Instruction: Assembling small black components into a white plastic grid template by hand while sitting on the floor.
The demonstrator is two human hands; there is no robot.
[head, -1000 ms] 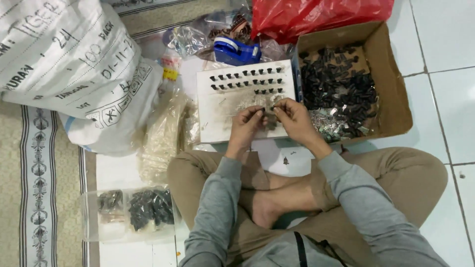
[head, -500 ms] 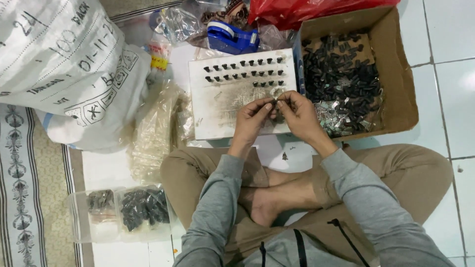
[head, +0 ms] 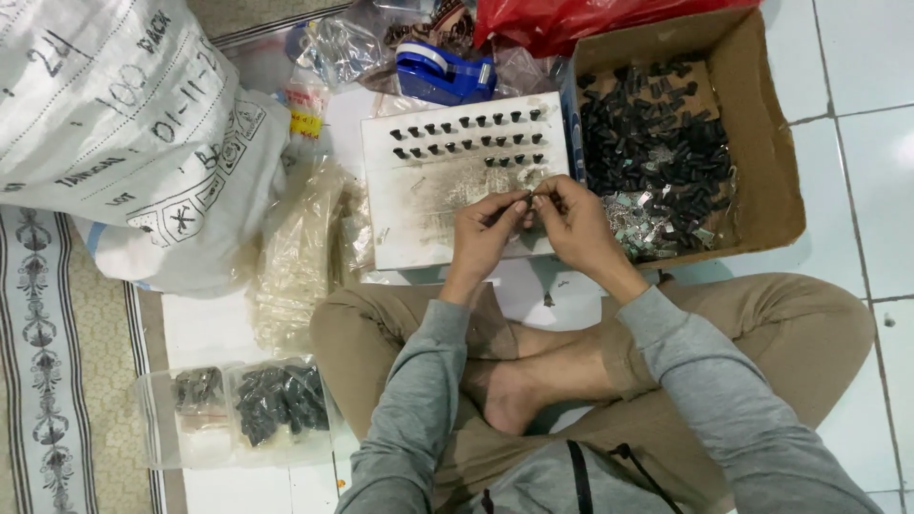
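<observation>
small part pinched between fingertips of left hand (head: pixel 487 228) and right hand (head: pixel 571 221): too small to identify. lower middle of white board (head: pixel 419 214) hidden behind both hands. white sack (head: pixel 114 124) cut off by top and left edges. red bag (head: pixel 581 19) cut off by top edge. contents of clear bags (head: pixel 243 405) blurred; dark pieces only.

Two hands — the left hand (head: pixel 486 233) and the right hand (head: pixel 571 224) — meet at mid-frame. One white board (head: pixel 419 219) carries two rows of small black pegs (head: pixel 466 136), about ten in each. At upper right sits one cardboard box (head: pixel 762 143); black pieces (head: pixel 657 143) inside are too many to count. One blue tape dispenser (head: pixel 443 74), one white sack (head: pixel 114 133), one red bag (head: pixel 571 19) — and two clear bags (head: pixel 248 405) at lower left.
</observation>
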